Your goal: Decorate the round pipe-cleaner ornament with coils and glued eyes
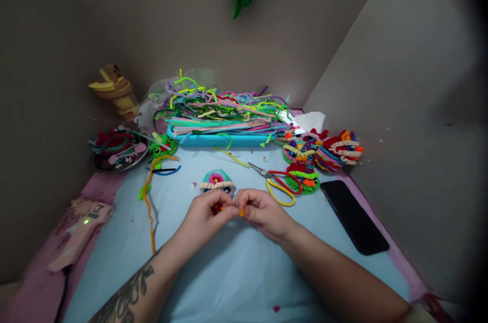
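My left hand (206, 214) and my right hand (263, 214) meet over the light blue table top (229, 272), fingers pinched together. Between the fingertips sits a short orange pipe cleaner piece (241, 212), with a bit of red showing at the left fingers. Just beyond the hands lies a small round pipe cleaner figure (216, 181) in teal, pink and white. Red and yellow handled scissors (276, 182) lie to the right of it.
A teal tray heaped with coloured pipe cleaners (224, 115) stands at the back. Finished colourful figures (324, 153) lie at right, a black phone (354, 216) beside them. A metal dish of scraps (118, 150), a long orange strand (150, 206) and a pink glue gun (82, 229) lie left.
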### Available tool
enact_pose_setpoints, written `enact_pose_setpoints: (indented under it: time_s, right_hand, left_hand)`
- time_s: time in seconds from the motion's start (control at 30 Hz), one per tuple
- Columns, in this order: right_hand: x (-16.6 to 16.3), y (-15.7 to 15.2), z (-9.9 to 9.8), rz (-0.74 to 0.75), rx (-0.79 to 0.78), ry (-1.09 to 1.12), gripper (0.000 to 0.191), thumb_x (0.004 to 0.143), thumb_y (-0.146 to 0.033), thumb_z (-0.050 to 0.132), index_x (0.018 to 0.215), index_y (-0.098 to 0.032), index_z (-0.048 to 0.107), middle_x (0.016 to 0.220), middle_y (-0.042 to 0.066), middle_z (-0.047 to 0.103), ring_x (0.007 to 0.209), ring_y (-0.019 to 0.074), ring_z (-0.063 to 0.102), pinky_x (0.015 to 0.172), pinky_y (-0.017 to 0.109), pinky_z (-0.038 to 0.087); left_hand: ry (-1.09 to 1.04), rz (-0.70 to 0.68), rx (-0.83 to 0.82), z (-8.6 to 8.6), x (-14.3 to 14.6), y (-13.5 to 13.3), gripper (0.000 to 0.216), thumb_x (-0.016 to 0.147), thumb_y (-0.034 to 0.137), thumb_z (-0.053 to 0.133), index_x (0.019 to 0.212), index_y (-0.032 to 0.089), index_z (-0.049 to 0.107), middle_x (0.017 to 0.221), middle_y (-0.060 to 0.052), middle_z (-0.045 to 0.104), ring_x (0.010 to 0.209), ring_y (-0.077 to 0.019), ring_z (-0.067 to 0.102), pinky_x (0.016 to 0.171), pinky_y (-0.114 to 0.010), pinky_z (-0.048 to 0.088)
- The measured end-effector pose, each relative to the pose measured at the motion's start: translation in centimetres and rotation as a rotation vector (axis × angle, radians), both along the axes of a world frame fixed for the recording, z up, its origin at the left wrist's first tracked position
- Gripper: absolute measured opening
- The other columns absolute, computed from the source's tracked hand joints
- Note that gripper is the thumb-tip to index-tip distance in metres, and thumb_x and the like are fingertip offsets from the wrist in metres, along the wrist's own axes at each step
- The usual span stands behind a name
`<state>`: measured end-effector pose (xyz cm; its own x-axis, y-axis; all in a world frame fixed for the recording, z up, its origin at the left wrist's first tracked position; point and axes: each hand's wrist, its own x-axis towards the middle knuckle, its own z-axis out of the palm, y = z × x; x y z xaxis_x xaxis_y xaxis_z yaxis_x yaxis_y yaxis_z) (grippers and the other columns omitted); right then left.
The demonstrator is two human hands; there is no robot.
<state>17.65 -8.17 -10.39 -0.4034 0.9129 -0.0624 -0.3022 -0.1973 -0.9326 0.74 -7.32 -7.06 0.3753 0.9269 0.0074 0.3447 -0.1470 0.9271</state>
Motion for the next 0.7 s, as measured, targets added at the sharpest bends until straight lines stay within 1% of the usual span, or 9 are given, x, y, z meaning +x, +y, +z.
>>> enact_pose_setpoints:
  time_s: [0.07, 0.1, 0.17, 0.23, 0.33, 0.4, 0.47, 0.57, 0.7]
  right_hand:
    - [-0.1, -0.1, -0.2, 0.072, -0.091, 0.081, 0.044, 0.059, -0.056, 0.079, 0.064, -0.019, 0.054, 0.063, -0.004, 0.047, 0.051, 0.0082, 0.034, 0.046, 0.021, 0.026]
    - [-0.2, -0.1, -0.2, 0.060, -0.091, 0.092, 0.044, 0.059, -0.055, 0.079, 0.064, -0.019, 0.054, 0.063, -0.004, 0.048, 0.051, 0.0081, 0.034, 0.046, 0.021, 0.025]
    - [-0.1, -0.1, -0.2, -0.054, -0.002, 0.048, 0.039, 0.063, -0.053, 0.078, 0.070, -0.020, 0.058, 0.069, -0.002, 0.052, 0.056, 0.0100, 0.041, 0.050, 0.022, 0.032]
    - [0.1, 0.0, -0.1, -0.217, 0.188, -0.090, 0.030, 0.070, -0.046, 0.075, 0.082, -0.022, 0.062, 0.078, 0.001, 0.055, 0.062, 0.0118, 0.046, 0.055, 0.025, 0.038]
    - [0.7, -0.2, -0.1, -0.403, 0.567, -0.417, 0.018, 0.078, -0.028, 0.068, 0.096, -0.025, 0.065, 0.089, 0.003, 0.057, 0.070, 0.0140, 0.051, 0.063, 0.028, 0.044]
    - [1.0, -0.4, -0.3, -0.457, 0.770, -0.593, 0.020, 0.081, -0.020, 0.064, 0.100, -0.027, 0.066, 0.091, 0.004, 0.059, 0.078, 0.0169, 0.056, 0.070, 0.032, 0.048]
    - [1.1, -0.5, -0.5, -0.470, 0.880, -0.677, 0.024, 0.082, -0.018, 0.063, 0.102, -0.029, 0.067, 0.091, 0.005, 0.062, 0.085, 0.0193, 0.059, 0.075, 0.034, 0.049]
    - [0.8, -0.6, -0.5, -0.464, 0.918, -0.708, 0.023, 0.083, -0.018, 0.063, 0.102, -0.028, 0.068, 0.088, 0.005, 0.064, 0.083, 0.0196, 0.061, 0.074, 0.035, 0.050]
    - [0.5, -0.5, -0.2, -0.480, 0.861, -0.687, 0.019, 0.084, -0.019, 0.061, 0.097, -0.027, 0.071, 0.083, 0.005, 0.065, 0.079, 0.0189, 0.062, 0.070, 0.033, 0.051]
  left_hand:
    - [-0.048, -0.014, -0.079, 0.1, 0.0, 0.0, 0.014, 0.071, 0.026, 0.063, 0.063, 0.016, 0.057, 0.057, 0.002, 0.056, 0.053, -0.0103, 0.046, 0.049, -0.020, 0.035]
    - [-0.065, -0.012, -0.099, 0.0, 0.0, 0.1, 0.015, 0.071, 0.027, 0.063, 0.062, 0.016, 0.056, 0.057, 0.002, 0.054, 0.053, -0.0101, 0.046, 0.049, -0.020, 0.035]
    - [-0.087, 0.012, -0.108, -0.1, 0.0, 0.2, 0.019, 0.072, 0.029, 0.062, 0.061, 0.017, 0.054, 0.056, 0.002, 0.051, 0.053, -0.0100, 0.044, 0.049, -0.021, 0.034]
    - [-0.101, 0.045, -0.109, -0.3, -0.1, 0.3, 0.023, 0.073, 0.033, 0.062, 0.060, 0.017, 0.052, 0.056, 0.003, 0.048, 0.052, -0.0097, 0.042, 0.049, -0.021, 0.033]
    - [-0.110, 0.068, -0.128, -0.5, -0.2, 0.4, 0.026, 0.074, 0.038, 0.062, 0.061, 0.017, 0.051, 0.056, 0.004, 0.046, 0.051, -0.0093, 0.041, 0.048, -0.021, 0.032]
    - [-0.111, 0.071, -0.134, -0.5, -0.1, 0.4, 0.028, 0.074, 0.040, 0.063, 0.061, 0.017, 0.051, 0.057, 0.004, 0.046, 0.051, -0.0094, 0.041, 0.048, -0.021, 0.033]
    - [-0.113, 0.070, -0.132, -0.6, 0.0, 0.3, 0.029, 0.074, 0.041, 0.063, 0.061, 0.017, 0.051, 0.057, 0.003, 0.047, 0.053, -0.0098, 0.042, 0.048, -0.021, 0.033]
    - [-0.118, 0.069, -0.136, -0.7, 0.0, 0.3, 0.029, 0.074, 0.041, 0.063, 0.062, 0.017, 0.051, 0.057, 0.003, 0.047, 0.053, -0.0098, 0.042, 0.049, -0.021, 0.033]
    - [-0.137, 0.056, -0.145, -0.9, 0.0, 0.3, 0.028, 0.074, 0.041, 0.063, 0.065, 0.017, 0.053, 0.058, 0.003, 0.049, 0.054, -0.0100, 0.044, 0.051, -0.022, 0.035]
